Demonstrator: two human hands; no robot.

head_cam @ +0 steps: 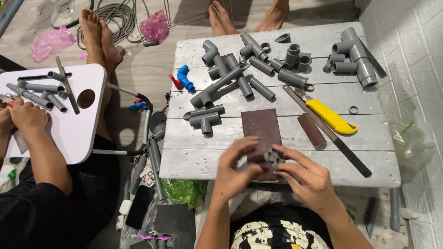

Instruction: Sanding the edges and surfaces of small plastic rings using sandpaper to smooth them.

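Note:
My left hand (pixel 236 167) and my right hand (pixel 305 176) meet at the near edge of a low white plank table (pixel 286 99). Both hands pinch a small grey pipe fitting (pixel 272 155) and hold it against a dark brown sheet of sandpaper (pixel 260 125) lying flat on the table. My left hand's fingers also rest on the sheet's near edge. Most of the fitting is hidden by my fingertips.
Several grey pipe pieces and tee joints (pixel 230 76) lie across the table, with a yellow utility knife (pixel 330 116), a long file (pixel 339 140), a brown block (pixel 311 130) and a blue-red valve (pixel 183 79). Another person's hand (pixel 27 117) works on a small white table (pixel 69 124) at left.

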